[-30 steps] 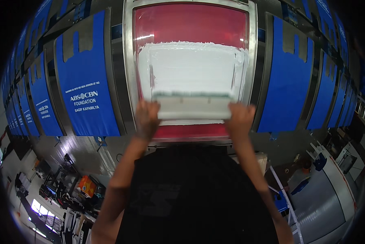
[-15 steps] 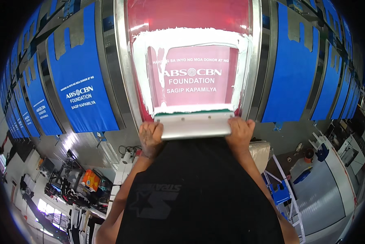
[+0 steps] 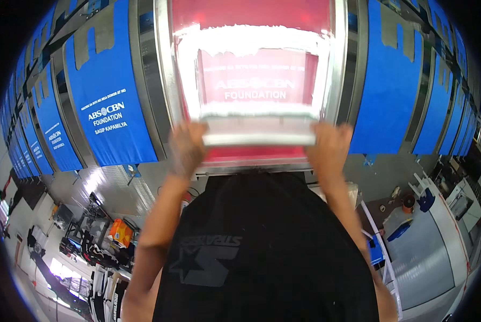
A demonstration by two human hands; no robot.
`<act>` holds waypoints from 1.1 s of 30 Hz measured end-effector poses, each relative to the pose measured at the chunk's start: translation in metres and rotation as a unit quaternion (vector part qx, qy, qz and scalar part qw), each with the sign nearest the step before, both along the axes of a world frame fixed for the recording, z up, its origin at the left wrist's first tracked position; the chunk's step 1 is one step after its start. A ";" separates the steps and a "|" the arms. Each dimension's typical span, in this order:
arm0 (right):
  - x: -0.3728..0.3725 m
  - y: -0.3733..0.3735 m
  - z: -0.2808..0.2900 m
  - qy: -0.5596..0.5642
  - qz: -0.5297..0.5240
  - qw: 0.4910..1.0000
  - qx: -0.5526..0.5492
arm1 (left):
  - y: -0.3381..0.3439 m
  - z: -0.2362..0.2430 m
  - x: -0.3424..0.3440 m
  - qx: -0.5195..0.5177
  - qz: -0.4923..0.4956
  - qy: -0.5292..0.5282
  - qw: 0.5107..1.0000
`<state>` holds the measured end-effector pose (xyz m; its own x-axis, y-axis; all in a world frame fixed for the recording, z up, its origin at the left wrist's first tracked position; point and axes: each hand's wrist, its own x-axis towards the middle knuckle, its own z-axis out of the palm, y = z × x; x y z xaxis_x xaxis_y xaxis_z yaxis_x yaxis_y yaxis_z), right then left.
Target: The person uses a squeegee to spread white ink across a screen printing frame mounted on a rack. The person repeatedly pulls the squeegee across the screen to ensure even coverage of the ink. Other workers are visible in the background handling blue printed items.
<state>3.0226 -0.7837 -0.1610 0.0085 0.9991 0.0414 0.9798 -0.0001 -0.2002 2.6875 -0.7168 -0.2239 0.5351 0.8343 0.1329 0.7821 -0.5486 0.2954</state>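
Note:
A wide squeegee (image 3: 259, 131) with a pale, metallic-looking handle lies across a red printing screen (image 3: 235, 155). My left hand (image 3: 188, 145) grips its left end and my right hand (image 3: 330, 145) its right end; both are smeared by motion. White ink (image 3: 240, 40) forms a thick bank at the far side and down both sides of the stencil area, with another line of it along the squeegee's blade edge. Pale lettering (image 3: 255, 85) shows through the pink mesh. Metal rails (image 3: 338, 64) frame the screen left and right.
Left of the screen a blue bag panel (image 3: 104, 102) with white print lies on a flat board; an unprinted blue panel (image 3: 390, 91) lies to the right. More panels curve away on both sides. Behind on the left are shelves and an orange bag (image 3: 121, 232); a grey table (image 3: 423, 257) stands lower right.
Both hands and the squeegee have moved away from my body, up the screen. The lower line of lettering is now covered, and red screen shows between the squeegee and me.

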 end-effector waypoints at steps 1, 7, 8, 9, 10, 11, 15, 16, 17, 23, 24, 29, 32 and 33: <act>-0.007 -0.032 -0.006 0.011 -0.011 1.000 -0.009 | -0.043 0.002 0.002 -0.028 0.027 0.025 0.999; 0.006 0.007 -0.039 -0.023 0.009 0.998 0.063 | 0.002 -0.016 0.023 0.062 0.039 -0.081 0.994; 0.019 0.039 -0.048 -0.045 0.016 0.995 0.087 | 0.038 -0.012 0.029 0.022 0.045 -0.073 0.996; 0.026 0.077 -0.043 -0.060 0.020 0.989 0.131 | 0.074 -0.006 0.037 0.039 0.052 -0.081 0.995; 0.027 0.109 -0.033 -0.065 0.009 0.992 0.107 | 0.109 -0.002 0.040 0.032 0.035 -0.072 0.996; 0.033 0.135 -0.027 -0.097 0.015 0.990 0.099 | 0.140 0.005 0.049 0.036 0.038 -0.047 0.998; 0.042 0.203 0.019 -0.077 -0.038 0.984 -0.153 | 0.210 0.048 0.063 -0.152 0.002 -0.054 0.987; 0.042 0.212 0.027 -0.073 -0.044 0.982 -0.168 | 0.223 0.050 0.063 -0.180 0.002 -0.028 0.983; 0.043 0.218 0.037 -0.069 -0.051 0.979 -0.184 | 0.230 0.052 0.064 -0.210 0.001 -0.003 0.978; 0.057 0.245 0.057 -0.039 -0.035 0.975 -0.214 | 0.235 0.089 0.073 -0.212 0.070 0.049 0.974; 0.060 0.249 0.046 -0.049 -0.017 0.977 -0.206 | 0.236 0.080 0.075 -0.184 0.065 0.063 0.979; 0.071 0.251 0.021 -0.025 0.015 0.979 -0.200 | 0.195 0.077 0.056 0.034 0.098 -0.180 0.978; 0.054 0.247 0.045 -0.072 0.066 0.975 -0.200 | 0.107 0.075 0.040 -0.187 0.199 -0.138 0.952; 0.050 0.248 0.045 -0.047 0.104 0.978 -0.176 | 0.068 0.075 0.044 -0.353 0.169 -0.167 0.905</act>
<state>3.0729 -0.5356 -0.1162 -0.1835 0.9312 -0.3150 0.9800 0.1483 -0.1325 2.7313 -0.6487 -0.1486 0.2612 0.8829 -0.3902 0.6729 0.1233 0.7294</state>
